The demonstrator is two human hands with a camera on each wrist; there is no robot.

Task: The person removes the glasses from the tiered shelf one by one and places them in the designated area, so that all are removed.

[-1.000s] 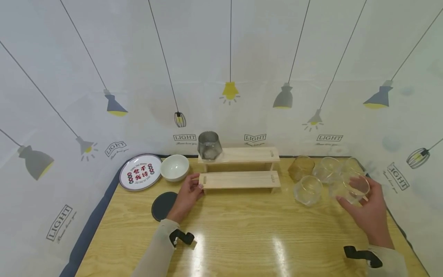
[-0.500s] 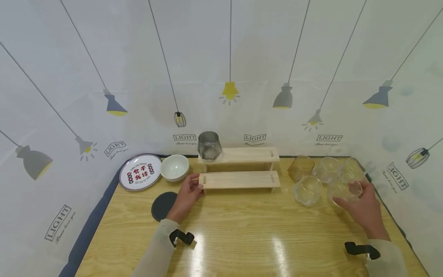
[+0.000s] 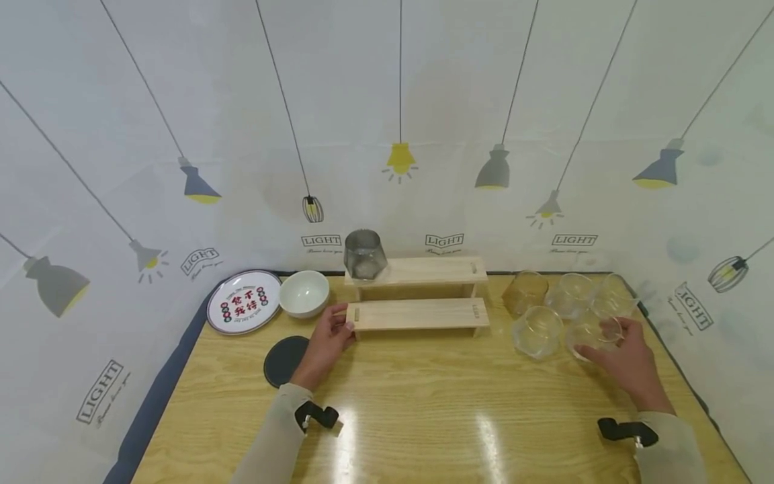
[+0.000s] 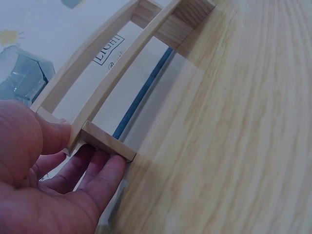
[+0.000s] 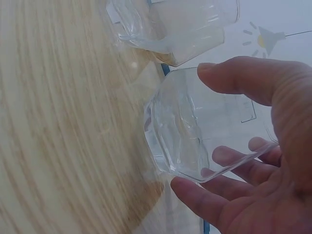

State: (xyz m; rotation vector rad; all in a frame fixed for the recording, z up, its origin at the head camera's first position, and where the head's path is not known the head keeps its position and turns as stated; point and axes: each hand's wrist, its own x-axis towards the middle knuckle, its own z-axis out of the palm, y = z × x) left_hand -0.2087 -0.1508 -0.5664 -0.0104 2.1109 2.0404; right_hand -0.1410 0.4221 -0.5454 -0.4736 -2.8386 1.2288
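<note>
At the left end of the lower step of a two-step wooden shelf, my left hand holds on with the thumb on its edge. In the left wrist view the fingers lie against the shelf's end leg. A clear faceted glass is held by my right hand, thumb on one side and fingers on the other. The right wrist view shows this glass upright at the tabletop, beside another clear glass. A grey tinted glass stands on the upper step's left end.
Behind the held glass stand an amber glass and two more clear glasses, one beside the other. Left of the shelf are a white bowl, a printed plate and a dark round coaster. A printed curtain encloses the table.
My right hand has moved a little left with the clear glass, toward the neighbouring glass. My left hand stays at the shelf's end.
</note>
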